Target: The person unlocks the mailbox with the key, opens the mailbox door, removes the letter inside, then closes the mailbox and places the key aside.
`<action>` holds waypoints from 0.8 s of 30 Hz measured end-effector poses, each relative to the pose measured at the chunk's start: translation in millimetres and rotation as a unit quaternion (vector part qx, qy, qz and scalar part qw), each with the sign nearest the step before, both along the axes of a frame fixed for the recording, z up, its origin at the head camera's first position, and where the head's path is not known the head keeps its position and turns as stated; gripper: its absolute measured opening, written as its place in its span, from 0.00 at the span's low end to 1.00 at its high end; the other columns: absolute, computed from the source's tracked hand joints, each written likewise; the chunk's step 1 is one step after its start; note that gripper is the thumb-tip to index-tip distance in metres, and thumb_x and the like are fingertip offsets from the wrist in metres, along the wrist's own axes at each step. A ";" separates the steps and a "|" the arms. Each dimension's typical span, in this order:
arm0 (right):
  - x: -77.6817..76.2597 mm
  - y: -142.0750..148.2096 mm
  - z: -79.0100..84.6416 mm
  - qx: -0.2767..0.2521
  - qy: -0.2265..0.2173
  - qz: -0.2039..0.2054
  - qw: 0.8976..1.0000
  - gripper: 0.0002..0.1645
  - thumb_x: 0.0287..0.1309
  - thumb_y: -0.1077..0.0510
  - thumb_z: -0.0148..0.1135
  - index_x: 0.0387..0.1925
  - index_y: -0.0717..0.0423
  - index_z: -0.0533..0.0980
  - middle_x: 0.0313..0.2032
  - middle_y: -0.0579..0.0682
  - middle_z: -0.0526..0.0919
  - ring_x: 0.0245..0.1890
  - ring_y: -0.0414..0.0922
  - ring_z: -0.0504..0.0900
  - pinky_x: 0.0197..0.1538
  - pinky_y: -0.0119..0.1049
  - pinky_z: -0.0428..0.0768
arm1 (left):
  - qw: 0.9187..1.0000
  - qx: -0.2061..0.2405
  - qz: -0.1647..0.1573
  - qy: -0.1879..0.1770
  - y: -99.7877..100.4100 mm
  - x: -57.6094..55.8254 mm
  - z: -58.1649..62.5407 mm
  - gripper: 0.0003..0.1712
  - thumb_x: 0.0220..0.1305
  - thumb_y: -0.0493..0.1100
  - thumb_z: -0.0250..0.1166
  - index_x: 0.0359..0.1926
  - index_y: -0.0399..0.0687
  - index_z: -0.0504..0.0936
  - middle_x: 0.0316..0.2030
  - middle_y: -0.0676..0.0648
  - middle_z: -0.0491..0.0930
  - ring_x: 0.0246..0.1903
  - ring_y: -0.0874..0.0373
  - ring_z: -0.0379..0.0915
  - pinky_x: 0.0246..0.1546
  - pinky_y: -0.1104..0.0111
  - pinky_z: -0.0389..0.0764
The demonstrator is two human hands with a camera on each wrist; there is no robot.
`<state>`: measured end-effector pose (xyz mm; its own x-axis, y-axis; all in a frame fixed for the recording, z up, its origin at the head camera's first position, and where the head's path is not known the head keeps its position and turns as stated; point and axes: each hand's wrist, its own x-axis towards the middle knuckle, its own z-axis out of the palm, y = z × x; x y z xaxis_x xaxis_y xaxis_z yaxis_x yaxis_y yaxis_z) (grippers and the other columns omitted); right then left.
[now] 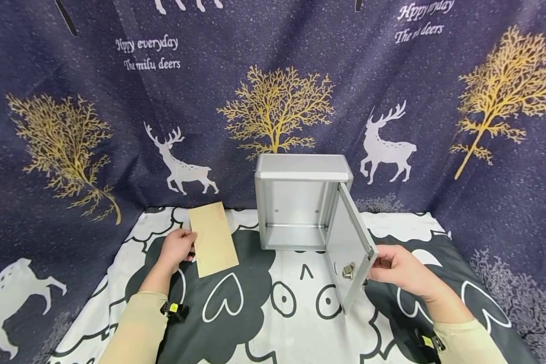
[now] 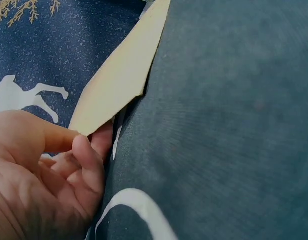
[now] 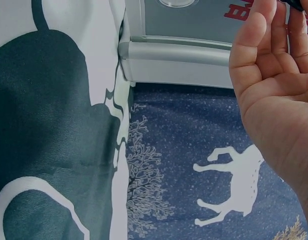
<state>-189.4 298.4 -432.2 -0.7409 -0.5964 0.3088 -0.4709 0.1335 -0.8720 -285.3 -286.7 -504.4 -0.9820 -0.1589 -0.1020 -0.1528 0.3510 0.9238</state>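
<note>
In the head view, my left hand (image 1: 178, 246) pinches a tan paper envelope (image 1: 215, 240) by its left edge, with faint red print near its top. The left wrist view shows the thumb and a finger of that hand closed on a corner of the envelope (image 2: 116, 75). A silver metal box (image 1: 304, 167) stands upright at the back, its hinged door (image 1: 346, 242) swung out toward me. My right hand (image 1: 398, 268) grips the door's free edge. A lock (image 1: 348, 271) sits on the door's inner face. Near the right fingertips is a small black piece (image 3: 294, 4), mostly cut off.
A white and dark cartoon-patterned cloth (image 1: 300, 333) covers the table. Behind it hangs a dark blue curtain (image 1: 236, 40) printed with deer and golden trees. The box's interior (image 1: 296, 202) shows bare metal with two small holes in its back wall.
</note>
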 end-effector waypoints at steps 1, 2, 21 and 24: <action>-0.3 0.2 -0.4 0.000 -0.001 0.001 1.000 0.28 0.64 0.81 0.65 0.55 0.51 0.89 0.45 0.45 0.94 0.42 0.40 0.93 0.45 0.36 0.91 | 1.000 -0.006 0.001 -0.002 -0.1 0.4 0.2 0.21 0.86 0.43 0.57 0.63 0.26 0.79 0.34 0.42 0.83 0.27 0.60 0.83 0.22 0.67 0.84; -0.6 0.5 -0.9 0.001 -0.001 0.001 1.000 0.28 0.64 0.81 0.65 0.55 0.51 0.89 0.45 0.45 0.94 0.42 0.40 0.93 0.46 0.36 0.92 | 1.000 -0.013 0.002 -0.005 0.0 1.0 0.6 0.21 0.85 0.42 0.57 0.63 0.26 0.79 0.34 0.42 0.83 0.27 0.60 0.83 0.22 0.68 0.84; -0.2 0.1 -1.2 -0.007 -0.010 0.007 1.000 0.29 0.65 0.81 0.64 0.56 0.51 0.89 0.46 0.45 0.94 0.43 0.39 0.92 0.47 0.36 0.91 | 0.985 -0.169 0.022 -0.001 -6.7 7.9 11.8 0.23 0.84 0.44 0.57 0.61 0.26 0.82 0.32 0.39 0.85 0.25 0.53 0.81 0.24 0.64 0.83; -0.4 0.2 -1.1 -0.006 -0.010 0.008 1.000 0.29 0.65 0.81 0.64 0.56 0.51 0.89 0.46 0.46 0.94 0.43 0.40 0.92 0.47 0.36 0.91 | 0.983 -0.182 0.026 -0.005 -8.8 6.9 11.3 0.22 0.84 0.45 0.58 0.59 0.27 0.83 0.31 0.41 0.85 0.23 0.54 0.81 0.24 0.64 0.83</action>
<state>-189.8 298.6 -433.4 -0.7375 -0.6043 0.3015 -0.4554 0.1154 -0.8828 -278.4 -295.6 -493.2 -0.9708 -0.2367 -0.0380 -0.1872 0.6494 0.7370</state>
